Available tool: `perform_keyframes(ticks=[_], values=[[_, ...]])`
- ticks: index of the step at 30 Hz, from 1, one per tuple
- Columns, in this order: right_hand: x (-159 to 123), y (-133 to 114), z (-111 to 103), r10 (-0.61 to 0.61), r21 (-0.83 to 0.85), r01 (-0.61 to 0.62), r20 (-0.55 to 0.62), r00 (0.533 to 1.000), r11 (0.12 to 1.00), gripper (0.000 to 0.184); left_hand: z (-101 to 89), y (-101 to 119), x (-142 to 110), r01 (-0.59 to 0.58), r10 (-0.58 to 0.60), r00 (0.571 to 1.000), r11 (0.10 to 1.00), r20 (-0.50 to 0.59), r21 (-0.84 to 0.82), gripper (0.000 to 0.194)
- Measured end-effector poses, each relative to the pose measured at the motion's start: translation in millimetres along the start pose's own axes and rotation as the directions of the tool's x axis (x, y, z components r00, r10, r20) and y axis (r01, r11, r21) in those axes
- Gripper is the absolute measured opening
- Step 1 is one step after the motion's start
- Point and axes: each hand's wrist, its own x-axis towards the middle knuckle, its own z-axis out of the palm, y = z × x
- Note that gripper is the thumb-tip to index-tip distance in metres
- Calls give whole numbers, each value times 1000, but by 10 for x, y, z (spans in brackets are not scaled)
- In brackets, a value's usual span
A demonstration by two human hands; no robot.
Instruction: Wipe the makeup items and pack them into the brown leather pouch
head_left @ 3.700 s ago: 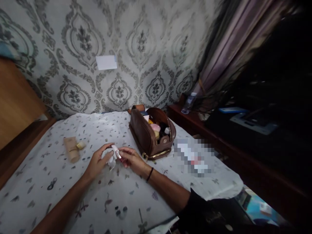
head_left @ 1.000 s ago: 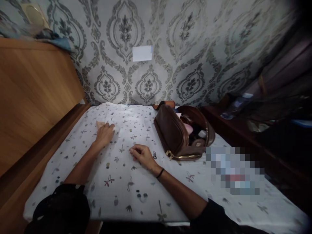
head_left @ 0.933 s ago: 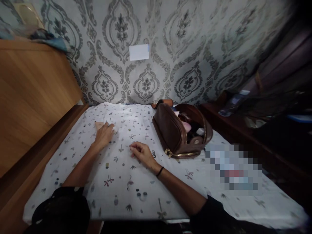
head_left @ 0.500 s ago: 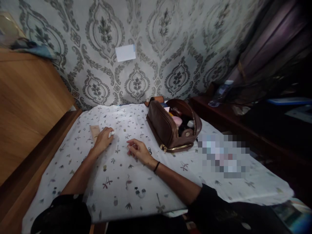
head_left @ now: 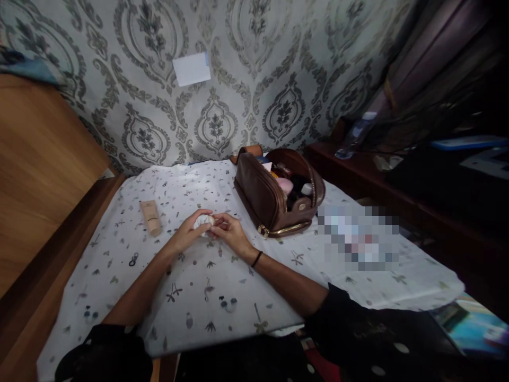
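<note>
Woodwork (head_left: pixel 47 170) fills the far left of my view, and the patterned cloth (head_left: pixel 222 329) spreads out to its right. First on the cloth I count one beige tube (head_left: pixel 150 217), lying apart from both hands. Next comes my left hand (head_left: pixel 190 231), curled narrow around one crumpled white wad (head_left: pixel 202 223), which is over the middle of the cloth, between the tube and the bag. At the wad's right edge I have my right hand (head_left: pixel 234 236), thumb and fingertips pinched narrow on it, one dark band (head_left: pixel 256 259) around the wrist. Whether anything is tucked inside the wad, I can't tell in this dim light. I judge the step in hand to be two-handed fingertip work on it; the next move calls for a steady left hold and a light right pinch. Further right sits one brown bag (head_left: pixel 256 188), its mouth gaping, with one pink item (head_left: pixel 284 184) and one white item (head_left: pixel 306 189) showing among others. Beyond, on the dark ledge (head_left: pixel 326 159), is one clear bottle (head_left: pixel 355 137).
</note>
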Motion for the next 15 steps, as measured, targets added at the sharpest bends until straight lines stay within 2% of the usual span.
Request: perform_keyframes(ticks=[3, 5, 7, 12, 15], values=[[-58, -11, 16, -66, -213, 61, -13, 998, 975, 28, 76, -19, 10, -1, 1, 999, 1000, -39, 12, 45], [-94, -16, 27, -142, -384, 123, -21, 990, 915, 24, 111, -22, 11, -5, 4, 997, 1000, -83, -20, 44], [-122, -21, 35, -203, -473, 174, -10, 979, 864, 25, 133, -31, 10, -4, -8, 992, 995, -122, -95, 42], [-138, -48, 35, -163, -428, 179, 73, 984, 886, 40, 198, -139, 32, 21, -88, 974, 953, -209, -302, 39], [-123, -71, 21, -180, -452, 194, 73, 981, 871, 46, 252, -213, 62, 28, -144, 957, 910, -252, -414, 40]])
